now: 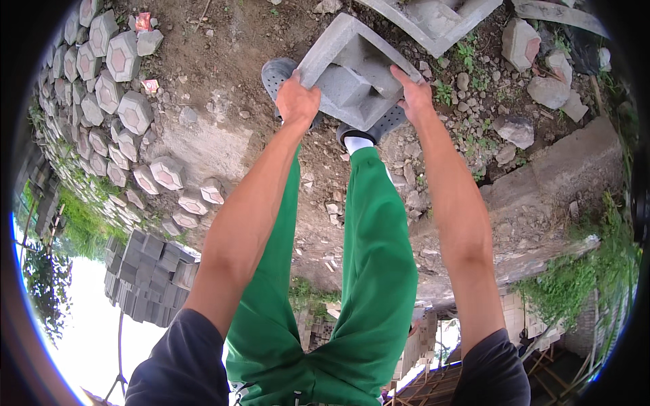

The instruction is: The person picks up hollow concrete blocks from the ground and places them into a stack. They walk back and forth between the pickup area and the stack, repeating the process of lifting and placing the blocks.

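Head view. Holding a hollowed grey concrete block (342, 88) over grey clogs (276, 73), partly hiding them: by its left edge with left hand (298, 101), clasped; by its right edge with right hand (416, 98), pinching. Noted just beyond: second concrete block (433, 39).

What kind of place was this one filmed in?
Outdoors, probably a yard where concrete pieces are made or stored: hexagonal pavers lie in numbers on bare dirt, a stack of grey blocks stands off to the left, and the person holds a hollowed concrete block.
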### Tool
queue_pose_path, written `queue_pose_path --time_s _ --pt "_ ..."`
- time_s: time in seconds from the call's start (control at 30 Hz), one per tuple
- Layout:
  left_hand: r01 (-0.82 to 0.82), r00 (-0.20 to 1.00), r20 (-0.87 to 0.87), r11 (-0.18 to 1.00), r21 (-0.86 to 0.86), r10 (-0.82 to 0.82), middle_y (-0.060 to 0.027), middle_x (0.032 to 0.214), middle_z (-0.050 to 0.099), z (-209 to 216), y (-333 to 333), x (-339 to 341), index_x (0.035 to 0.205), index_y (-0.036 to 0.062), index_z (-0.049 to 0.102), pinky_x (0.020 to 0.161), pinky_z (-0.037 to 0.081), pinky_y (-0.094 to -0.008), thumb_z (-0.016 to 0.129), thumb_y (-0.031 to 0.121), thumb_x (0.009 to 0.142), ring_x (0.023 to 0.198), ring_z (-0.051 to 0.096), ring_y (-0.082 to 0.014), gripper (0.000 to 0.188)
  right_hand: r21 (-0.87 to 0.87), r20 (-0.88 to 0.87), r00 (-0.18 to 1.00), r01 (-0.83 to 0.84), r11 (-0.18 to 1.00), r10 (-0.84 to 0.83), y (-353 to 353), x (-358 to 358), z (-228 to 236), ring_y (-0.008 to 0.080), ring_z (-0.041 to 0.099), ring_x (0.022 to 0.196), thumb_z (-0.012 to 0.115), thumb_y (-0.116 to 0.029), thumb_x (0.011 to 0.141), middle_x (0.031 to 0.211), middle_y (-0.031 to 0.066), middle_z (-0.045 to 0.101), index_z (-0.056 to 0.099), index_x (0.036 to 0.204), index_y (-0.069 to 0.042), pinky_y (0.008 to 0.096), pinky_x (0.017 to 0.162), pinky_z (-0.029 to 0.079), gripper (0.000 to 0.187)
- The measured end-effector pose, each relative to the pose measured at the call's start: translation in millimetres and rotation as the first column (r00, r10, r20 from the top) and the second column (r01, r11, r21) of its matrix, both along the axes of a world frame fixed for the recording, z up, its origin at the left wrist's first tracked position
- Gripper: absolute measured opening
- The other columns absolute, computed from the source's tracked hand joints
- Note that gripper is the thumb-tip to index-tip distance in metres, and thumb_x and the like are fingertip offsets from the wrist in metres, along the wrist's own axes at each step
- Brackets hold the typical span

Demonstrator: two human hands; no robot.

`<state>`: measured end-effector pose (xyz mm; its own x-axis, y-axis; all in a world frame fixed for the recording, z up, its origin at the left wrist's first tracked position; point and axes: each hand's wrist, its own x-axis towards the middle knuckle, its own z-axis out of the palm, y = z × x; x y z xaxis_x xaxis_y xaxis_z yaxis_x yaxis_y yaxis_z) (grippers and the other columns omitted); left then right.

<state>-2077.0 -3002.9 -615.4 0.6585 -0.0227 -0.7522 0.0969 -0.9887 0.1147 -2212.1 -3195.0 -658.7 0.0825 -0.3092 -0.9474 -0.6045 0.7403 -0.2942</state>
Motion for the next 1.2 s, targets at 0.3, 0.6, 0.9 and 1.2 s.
queue_pose_path --time_s 0.3,0.6,0.9,1.2 --pt "-0.076 0.997 -0.007 0.965 -0.25 0.076 -0.0233 0.124 0.055 317 66 0 0.127 -0.0004 0.053 0.099 0.041 -0.0368 0.066 0.012 0.078 0.116 0.054 -0.0331 0.053 -0.222 0.066 0.996 -0.042 0.974 0.058 67 -19 349 0.0186 0.052 0.111 0.074 -0.022 0.08 0.121 0.0107 0.056 0.049 0.125 0.002 0.0318 0.098 0.038 0.056" --pt "-0.258 0.936 0.127 0.884 -0.391 0.329 -0.0261 0.112 0.06 646 103 -37 0.123 -0.0029 0.055 0.089 0.047 -0.0383 0.067 0.015 0.077 0.104 0.061 -0.0357 0.051 0.543 0.446 0.727 0.244 0.804 -0.522 73 -6 539 0.0314 0.055 0.11 0.036 -0.068 0.087 0.123 0.0181 0.056 0.051 0.124 0.001 0.0434 0.097 0.042 0.08" --pt "-0.477 0.731 0.151 0.657 -0.583 0.665 -0.0259 0.105 0.064 735 112 -42 0.126 -0.0012 0.053 0.083 0.049 -0.0366 0.067 0.014 0.077 0.098 0.065 -0.0313 0.054 0.446 0.702 0.669 -0.146 0.883 -0.244 48 103 663 0.0318 0.056 0.107 0.041 -0.071 0.082 0.12 0.019 0.057 0.052 0.122 0.002 0.0432 0.094 0.045 0.084" --pt "-0.119 0.713 0.185 0.377 -0.919 0.676 -0.0193 0.113 0.061 750 189 64 0.141 0.0069 0.038 0.096 0.041 -0.0378 0.073 0.027 0.077 0.108 0.058 -0.0284 0.075 0.357 0.811 0.563 -0.263 0.896 -0.158 88 235 780 0.033 0.059 0.101 0.048 -0.067 0.079 0.115 0.0167 0.06 0.055 0.117 0.002 0.0464 0.088 0.047 0.079"
